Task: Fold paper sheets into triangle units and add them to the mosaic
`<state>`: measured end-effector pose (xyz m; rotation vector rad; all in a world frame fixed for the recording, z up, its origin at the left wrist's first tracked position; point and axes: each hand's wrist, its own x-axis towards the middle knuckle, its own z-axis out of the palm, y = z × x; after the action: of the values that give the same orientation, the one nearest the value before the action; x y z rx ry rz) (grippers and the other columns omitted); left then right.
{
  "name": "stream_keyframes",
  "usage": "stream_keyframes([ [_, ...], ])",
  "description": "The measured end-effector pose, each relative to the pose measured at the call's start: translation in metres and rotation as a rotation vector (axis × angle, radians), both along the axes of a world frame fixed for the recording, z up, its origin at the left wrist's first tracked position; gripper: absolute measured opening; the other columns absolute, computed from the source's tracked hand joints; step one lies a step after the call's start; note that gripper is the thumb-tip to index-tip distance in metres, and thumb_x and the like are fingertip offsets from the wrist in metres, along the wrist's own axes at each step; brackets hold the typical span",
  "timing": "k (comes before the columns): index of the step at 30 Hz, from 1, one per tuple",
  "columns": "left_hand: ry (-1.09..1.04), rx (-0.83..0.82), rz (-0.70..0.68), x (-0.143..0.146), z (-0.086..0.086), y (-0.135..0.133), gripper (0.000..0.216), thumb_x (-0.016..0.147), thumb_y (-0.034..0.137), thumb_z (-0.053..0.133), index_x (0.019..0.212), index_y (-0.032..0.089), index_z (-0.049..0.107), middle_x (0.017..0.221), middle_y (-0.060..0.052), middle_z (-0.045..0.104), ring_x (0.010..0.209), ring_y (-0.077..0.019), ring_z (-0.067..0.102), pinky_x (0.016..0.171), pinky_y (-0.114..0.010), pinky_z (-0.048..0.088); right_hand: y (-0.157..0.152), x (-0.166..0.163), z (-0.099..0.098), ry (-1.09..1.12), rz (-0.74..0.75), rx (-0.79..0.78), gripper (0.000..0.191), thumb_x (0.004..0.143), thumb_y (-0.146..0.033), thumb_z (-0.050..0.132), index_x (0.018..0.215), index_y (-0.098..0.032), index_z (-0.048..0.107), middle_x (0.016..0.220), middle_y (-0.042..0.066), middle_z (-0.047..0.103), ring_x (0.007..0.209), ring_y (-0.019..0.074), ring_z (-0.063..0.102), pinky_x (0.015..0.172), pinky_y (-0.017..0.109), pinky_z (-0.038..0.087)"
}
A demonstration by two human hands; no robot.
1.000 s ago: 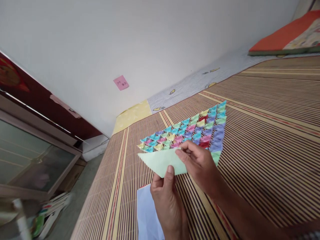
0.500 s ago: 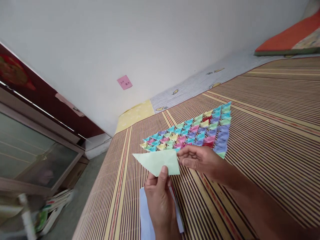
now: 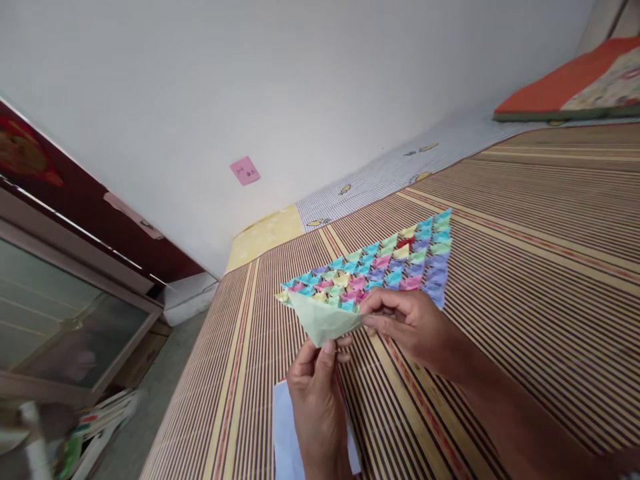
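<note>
A pale green sheet of folded paper [image 3: 323,320] is held up between my hands, roughly triangular in shape with its point downward. My left hand [image 3: 320,393] pinches its lower corner between thumb and fingers. At the paper's right corner, my right hand [image 3: 405,323] grips with thumb and forefinger. Behind it, many small folded paper pieces [image 3: 380,263] in blue, green, pink, yellow, purple and red lie in slanting rows. Beneath my left wrist rests a stack of light blue paper [image 3: 285,427], partly covered by the hand.
The striped mat [image 3: 525,267] covers the bed, with patterned cloth [image 3: 370,180] along the wall. A pink note [image 3: 245,171] sticks to the wall. Folded orange bedding [image 3: 560,83] lies far right. Left of the bed edge are a glass-panelled cabinet [image 3: 65,313] and the floor.
My right hand has taken hold of the paper's right corner. The paper has turned from a slanted four-sided shape to a downward-pointing triangle. The view has shifted slightly.
</note>
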<state>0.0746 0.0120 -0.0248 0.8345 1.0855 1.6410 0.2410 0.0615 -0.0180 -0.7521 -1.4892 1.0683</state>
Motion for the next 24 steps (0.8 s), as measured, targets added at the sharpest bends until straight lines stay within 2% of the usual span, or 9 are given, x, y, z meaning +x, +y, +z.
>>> stream_keyframes([
  [3,-0.055,0.018,0.026,-0.003,0.005,0.000,0.028,0.073,0.027,0.086,0.100,0.020,0.080,0.089,-0.005,0.077,0.084,-0.0166,0.070,0.076,-0.023,0.055,-0.001,0.005,0.004,0.003,-0.026,0.119,0.010,0.090,-0.017,0.065,0.085,-0.020,0.072,0.085,0.002,0.070,0.084,0.0175,0.065,0.078,0.029,0.050],
  [5,-0.165,-0.029,0.014,-0.004,0.008,-0.001,0.029,0.072,0.035,0.087,0.095,0.019,0.081,0.088,-0.006,0.077,0.080,-0.0167,0.071,0.071,-0.023,0.056,-0.003,0.008,0.008,0.020,-0.024,0.185,0.010,0.093,-0.017,0.065,0.087,-0.022,0.072,0.089,0.003,0.072,0.088,0.0180,0.067,0.082,0.030,0.051],
  [7,-0.295,-0.138,-0.113,-0.005,0.009,-0.002,0.038,0.068,0.049,0.087,0.082,0.015,0.081,0.081,-0.009,0.076,0.072,-0.0169,0.070,0.061,-0.022,0.055,-0.005,0.011,0.012,0.003,-0.006,0.244,0.011,0.094,-0.017,0.065,0.087,-0.022,0.072,0.091,0.002,0.072,0.091,0.0175,0.068,0.084,0.030,0.052],
  [9,-0.402,-0.250,-0.281,-0.006,0.007,-0.003,0.045,0.065,0.054,0.088,0.077,0.011,0.079,0.073,-0.010,0.074,0.063,-0.0161,0.067,0.052,-0.021,0.050,-0.008,0.014,0.015,-0.064,0.040,0.291,0.013,0.096,-0.016,0.064,0.087,-0.022,0.072,0.094,0.002,0.072,0.093,0.0166,0.068,0.086,0.029,0.051],
  [13,-0.416,-0.281,-0.454,-0.007,-0.008,-0.003,0.030,0.066,0.035,0.091,0.074,0.011,0.076,0.061,-0.006,0.069,0.051,-0.0110,0.061,0.050,-0.019,0.046,-0.011,0.016,0.018,-0.210,0.180,0.312,0.017,0.100,-0.021,0.061,0.086,-0.021,0.071,0.096,0.002,0.072,0.094,0.0158,0.068,0.086,0.027,0.051],
  [16,-0.298,-0.245,-0.573,-0.004,-0.013,-0.002,0.030,0.069,0.034,0.089,0.078,0.009,0.076,0.052,-0.003,0.063,0.040,-0.0086,0.053,0.043,-0.019,0.040,-0.010,0.015,0.015,-0.269,0.212,0.313,0.017,0.101,-0.026,0.060,0.088,-0.022,0.071,0.100,0.002,0.072,0.098,0.0165,0.068,0.089,0.028,0.051],
  [18,-0.269,-0.237,-0.515,-0.001,-0.010,-0.001,0.028,0.067,0.029,0.090,0.082,0.009,0.077,0.054,-0.003,0.065,0.044,-0.0110,0.057,0.046,-0.021,0.045,-0.008,0.015,0.012,-0.301,0.152,0.341,0.012,0.100,-0.023,0.061,0.098,-0.023,0.072,0.112,0.004,0.071,0.109,0.0185,0.066,0.098,0.031,0.049],
  [21,-0.257,-0.243,-0.327,-0.001,0.000,0.001,0.028,0.066,0.026,0.090,0.085,0.009,0.078,0.063,-0.006,0.072,0.060,-0.0198,0.070,0.061,-0.028,0.056,-0.008,0.014,0.010,-0.363,0.058,0.394,0.024,0.098,-0.017,0.059,0.117,-0.027,0.070,0.136,0.006,0.061,0.132,0.0222,0.054,0.113,0.039,0.040],
  [24,-0.297,-0.259,-0.180,-0.005,0.004,0.004,0.029,0.062,0.025,0.092,0.082,0.010,0.078,0.067,-0.007,0.075,0.068,-0.0240,0.074,0.068,-0.032,0.059,-0.013,0.012,0.013,-0.415,0.110,0.360,0.025,0.100,-0.024,0.060,0.120,-0.034,0.071,0.150,0.003,0.051,0.144,0.0238,0.041,0.118,0.042,0.034],
])
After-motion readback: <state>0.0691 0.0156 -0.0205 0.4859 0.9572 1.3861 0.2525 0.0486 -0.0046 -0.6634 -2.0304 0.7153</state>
